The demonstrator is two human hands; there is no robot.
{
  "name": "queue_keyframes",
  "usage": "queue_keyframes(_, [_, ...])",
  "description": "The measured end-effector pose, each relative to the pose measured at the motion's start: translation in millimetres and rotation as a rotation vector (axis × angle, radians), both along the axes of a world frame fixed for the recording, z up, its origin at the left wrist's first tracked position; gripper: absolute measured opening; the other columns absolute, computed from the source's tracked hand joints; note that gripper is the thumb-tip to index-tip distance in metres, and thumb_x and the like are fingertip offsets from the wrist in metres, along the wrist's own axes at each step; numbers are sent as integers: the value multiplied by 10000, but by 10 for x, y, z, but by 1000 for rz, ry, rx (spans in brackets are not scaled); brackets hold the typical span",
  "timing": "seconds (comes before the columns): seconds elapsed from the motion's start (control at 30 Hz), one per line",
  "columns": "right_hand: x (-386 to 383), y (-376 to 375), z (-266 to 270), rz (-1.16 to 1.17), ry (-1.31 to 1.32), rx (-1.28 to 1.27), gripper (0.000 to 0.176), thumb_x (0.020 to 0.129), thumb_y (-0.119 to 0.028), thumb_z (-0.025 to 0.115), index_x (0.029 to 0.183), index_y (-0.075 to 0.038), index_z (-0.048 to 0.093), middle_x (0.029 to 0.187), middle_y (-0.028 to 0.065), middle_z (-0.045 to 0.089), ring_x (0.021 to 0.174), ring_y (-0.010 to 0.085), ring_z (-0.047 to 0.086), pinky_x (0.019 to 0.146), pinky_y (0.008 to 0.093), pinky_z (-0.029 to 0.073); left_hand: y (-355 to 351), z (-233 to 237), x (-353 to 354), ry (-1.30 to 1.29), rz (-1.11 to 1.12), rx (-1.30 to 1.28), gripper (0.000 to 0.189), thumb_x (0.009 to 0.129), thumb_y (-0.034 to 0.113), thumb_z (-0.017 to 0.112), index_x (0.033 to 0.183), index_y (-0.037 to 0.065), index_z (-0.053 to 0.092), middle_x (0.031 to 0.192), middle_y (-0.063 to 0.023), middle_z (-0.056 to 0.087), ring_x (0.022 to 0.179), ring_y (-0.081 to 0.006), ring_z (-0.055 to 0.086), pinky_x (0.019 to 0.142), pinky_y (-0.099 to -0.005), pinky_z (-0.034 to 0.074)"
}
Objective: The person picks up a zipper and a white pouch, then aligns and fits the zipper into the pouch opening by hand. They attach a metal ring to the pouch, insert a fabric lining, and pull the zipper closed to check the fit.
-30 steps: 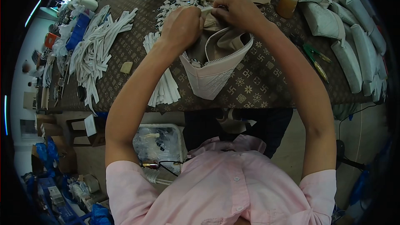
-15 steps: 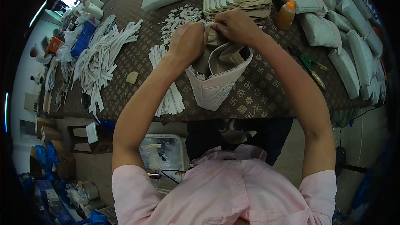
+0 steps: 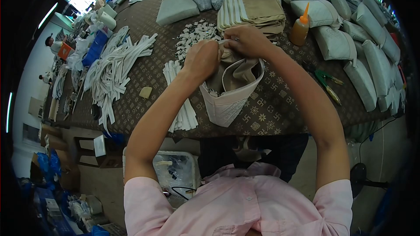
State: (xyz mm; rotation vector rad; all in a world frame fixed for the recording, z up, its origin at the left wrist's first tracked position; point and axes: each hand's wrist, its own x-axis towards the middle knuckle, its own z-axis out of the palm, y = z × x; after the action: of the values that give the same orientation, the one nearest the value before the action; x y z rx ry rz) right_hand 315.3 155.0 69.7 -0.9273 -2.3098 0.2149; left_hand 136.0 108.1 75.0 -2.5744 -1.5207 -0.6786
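Observation:
A pale zippered pouch (image 3: 225, 109) with a quilted outer side and tan lining stands gaping on the patterned table cover. My left hand (image 3: 202, 59) is closed on the pouch's far edge, fingers curled inward. Right beside it, my right hand (image 3: 248, 41) pinches the same edge, fingertips close to the left ones. What lies between the fingertips is mostly hidden. Beyond my hands are a heap of small pale pieces (image 3: 192, 37) and a stack of tan fabric panels (image 3: 262, 6). Flat white strips (image 3: 186, 116) lie beside my left forearm.
To the right stand an orange-tipped glue bottle (image 3: 299, 28), green-handled snips (image 3: 326, 81) and a pile of pale pouches (image 3: 334, 43). On the left lie a bundle of white strips (image 3: 109, 76) and a small yellowish block (image 3: 145, 92). A plastic bin (image 3: 192, 161) sits below the table edge.
The camera view has shifted, so the table's things appear slightly lower. Both hands remain at the pouch's far edge, with the right hand turned slightly.

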Motion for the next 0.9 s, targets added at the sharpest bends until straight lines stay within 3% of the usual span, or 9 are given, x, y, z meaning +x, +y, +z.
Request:
queue_keyframes(0.2, [36, -9, 80, -19, 1, -158, 201, 752, -247, 652, 789, -55, 605, 750, 128, 629, 770, 327, 608, 700, 414, 465, -51, 81, -51, -66, 28, -35, 227, 790, 191, 629, 729, -28, 636, 721, -239, 593, 736, -402, 584, 687, -465, 448])
queue_keyframes(0.83, [-76, 18, 58, -40, -19, -27, 275, 770, -350, 626, 770, -75, 629, 740, 147, 630, 745, 353, 609, 667, 451, 475, 49, 12, -98, -37, 14, 24, 290, 793, 211, 643, 661, -42, 594, 688, -254, 570, 706, -423, 575, 640, -476, 436])
queue_keyframes(0.9, [-91, 52, 138, -20, -186, -27, 262, 780, -341, 615, 768, -81, 647, 742, 152, 634, 751, 350, 615, 668, 450, 477, 56, 7, -88, -28, -17, 40, 285, 786, 209, 644, 672, -49, 598, 685, -258, 571, 718, -421, 582, 649, -480, 440])
